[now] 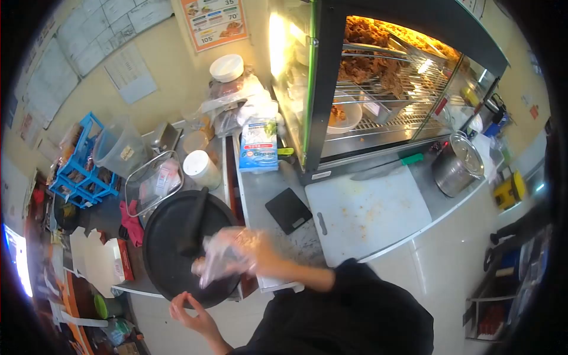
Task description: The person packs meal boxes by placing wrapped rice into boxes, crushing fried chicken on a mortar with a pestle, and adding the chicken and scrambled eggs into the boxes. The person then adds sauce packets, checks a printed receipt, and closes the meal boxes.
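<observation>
Over a large round black basin [163, 266], my right hand [259, 251] grips a clear plastic bag [218, 260] that is smeared by motion. Its contents, if any, are hard to make out. My left hand [192, 316] is at the basin's near rim, fingers loosely bent and apart, holding nothing. A dark, thick pestle-like rod [194, 222] lies in the basin, its upper end on the far rim. Just right of the basin, a small flat black square [288, 211] lies on the metal counter.
A white cutting board [367, 213] with crumbs lies at right, a green-handled knife [387, 167] behind it. Beyond stands a glass warmer holding fried food [367, 68]. A metal pot [458, 165], wire basket [154, 183], white tub [201, 170] and blue packet [258, 145] are around.
</observation>
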Demonstrator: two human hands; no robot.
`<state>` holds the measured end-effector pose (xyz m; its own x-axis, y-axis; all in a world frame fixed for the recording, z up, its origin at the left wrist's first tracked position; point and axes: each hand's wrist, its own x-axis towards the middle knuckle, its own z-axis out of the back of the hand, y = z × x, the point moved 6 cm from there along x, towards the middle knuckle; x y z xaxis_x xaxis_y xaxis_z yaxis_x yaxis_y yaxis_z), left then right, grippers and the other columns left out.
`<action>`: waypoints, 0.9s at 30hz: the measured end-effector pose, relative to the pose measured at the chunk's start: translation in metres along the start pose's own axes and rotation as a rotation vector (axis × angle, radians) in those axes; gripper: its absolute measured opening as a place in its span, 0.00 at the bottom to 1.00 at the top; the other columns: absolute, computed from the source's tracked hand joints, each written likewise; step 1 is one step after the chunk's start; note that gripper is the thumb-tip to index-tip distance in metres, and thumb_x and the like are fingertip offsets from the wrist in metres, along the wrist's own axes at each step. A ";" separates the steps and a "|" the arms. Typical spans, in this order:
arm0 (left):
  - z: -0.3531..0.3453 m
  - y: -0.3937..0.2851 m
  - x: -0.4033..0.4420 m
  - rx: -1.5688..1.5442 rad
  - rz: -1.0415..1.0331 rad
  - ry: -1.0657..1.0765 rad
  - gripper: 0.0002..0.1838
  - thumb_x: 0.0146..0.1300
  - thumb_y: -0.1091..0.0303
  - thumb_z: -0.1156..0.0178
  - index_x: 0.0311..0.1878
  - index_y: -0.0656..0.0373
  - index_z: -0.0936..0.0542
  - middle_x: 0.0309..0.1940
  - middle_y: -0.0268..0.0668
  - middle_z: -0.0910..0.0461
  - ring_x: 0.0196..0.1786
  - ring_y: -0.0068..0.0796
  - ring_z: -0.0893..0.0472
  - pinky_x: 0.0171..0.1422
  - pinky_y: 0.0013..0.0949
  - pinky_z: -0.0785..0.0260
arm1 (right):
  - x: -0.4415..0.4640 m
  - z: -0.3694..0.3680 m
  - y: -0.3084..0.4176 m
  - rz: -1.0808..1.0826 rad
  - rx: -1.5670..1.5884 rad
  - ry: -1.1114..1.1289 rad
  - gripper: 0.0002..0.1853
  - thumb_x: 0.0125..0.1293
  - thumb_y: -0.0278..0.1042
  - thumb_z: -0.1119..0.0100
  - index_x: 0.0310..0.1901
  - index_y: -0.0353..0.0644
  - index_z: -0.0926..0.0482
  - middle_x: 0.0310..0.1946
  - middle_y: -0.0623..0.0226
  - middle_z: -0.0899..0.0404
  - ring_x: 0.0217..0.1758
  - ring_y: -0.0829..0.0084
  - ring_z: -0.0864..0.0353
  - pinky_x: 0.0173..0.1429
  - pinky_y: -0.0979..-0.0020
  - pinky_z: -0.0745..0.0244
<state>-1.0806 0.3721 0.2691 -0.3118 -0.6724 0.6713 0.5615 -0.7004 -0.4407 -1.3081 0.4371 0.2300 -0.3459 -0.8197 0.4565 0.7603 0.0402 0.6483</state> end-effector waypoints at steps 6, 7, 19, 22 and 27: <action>-0.018 -0.028 0.012 -0.011 0.050 -0.077 0.05 0.57 0.80 0.44 0.37 0.63 0.24 0.33 0.38 0.23 0.41 0.37 0.26 0.52 0.40 0.38 | -0.011 0.351 -0.097 -0.113 -0.701 -0.938 0.29 0.60 0.47 0.42 0.61 0.45 0.32 0.57 0.52 0.31 0.62 0.52 0.36 0.66 0.56 0.43; -0.022 -0.037 0.011 -0.012 0.057 -0.087 0.05 0.57 0.80 0.43 0.37 0.63 0.24 0.34 0.38 0.23 0.42 0.37 0.26 0.52 0.40 0.38 | -0.005 0.383 -0.123 -0.161 -0.830 -0.986 0.28 0.60 0.45 0.42 0.60 0.43 0.32 0.57 0.52 0.31 0.61 0.50 0.36 0.67 0.55 0.44; -0.023 -0.054 -0.017 0.053 0.111 -0.099 0.05 0.57 0.80 0.42 0.37 0.60 0.23 0.35 0.37 0.22 0.45 0.39 0.27 0.55 0.40 0.39 | -0.062 0.434 -0.221 -0.328 0.957 -0.780 0.30 0.65 0.42 0.44 0.61 0.31 0.39 0.58 0.58 0.33 0.58 0.64 0.32 0.62 0.67 0.33; -0.006 -0.039 -0.012 0.073 0.113 -0.162 0.05 0.57 0.79 0.41 0.37 0.61 0.23 0.34 0.38 0.22 0.43 0.39 0.25 0.55 0.40 0.39 | -0.062 0.357 -0.155 -0.240 1.224 -0.485 0.29 0.64 0.41 0.43 0.61 0.32 0.39 0.60 0.57 0.35 0.61 0.62 0.34 0.62 0.62 0.32; 0.015 -0.007 -0.008 0.080 0.128 -0.154 0.07 0.55 0.79 0.40 0.37 0.59 0.23 0.34 0.36 0.22 0.44 0.38 0.25 0.56 0.38 0.40 | -0.032 0.141 -0.080 -0.447 1.300 -0.043 0.27 0.66 0.35 0.51 0.65 0.40 0.42 0.60 0.60 0.33 0.55 0.60 0.26 0.60 0.66 0.29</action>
<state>-1.0707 0.3862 0.2760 -0.1165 -0.7058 0.6988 0.6498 -0.5863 -0.4838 -1.4358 0.5405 0.2496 -0.4574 -0.8870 0.0628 -0.4683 0.3003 0.8309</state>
